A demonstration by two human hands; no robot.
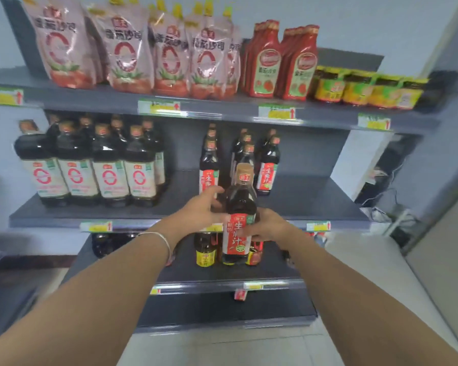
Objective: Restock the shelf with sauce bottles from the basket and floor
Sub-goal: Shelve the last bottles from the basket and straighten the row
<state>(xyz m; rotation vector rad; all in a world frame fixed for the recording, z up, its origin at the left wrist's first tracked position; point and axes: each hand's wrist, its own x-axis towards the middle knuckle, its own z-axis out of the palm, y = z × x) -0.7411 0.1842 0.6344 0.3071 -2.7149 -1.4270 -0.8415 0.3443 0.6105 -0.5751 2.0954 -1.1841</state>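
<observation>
I hold a dark sauce bottle [239,207] with a red label and tan cap upright in front of the middle shelf [315,202]. My right hand [269,225] grips its label from the right. My left hand [198,211], with a silver bangle on the wrist, touches its left side with fingers spread. Behind it on the shelf stand matching red-label bottles [267,165] in three short rows, the middle row directly behind the held bottle. The basket and floor stock are out of view.
Large dark bottles with white labels [90,165] fill the shelf's left part. The top shelf carries tomato sauce pouches [143,54], red squeeze bottles [283,62] and yellow jars [368,88]. A lower shelf holds small bottles [205,249]. Cables lie on the floor at right [386,204].
</observation>
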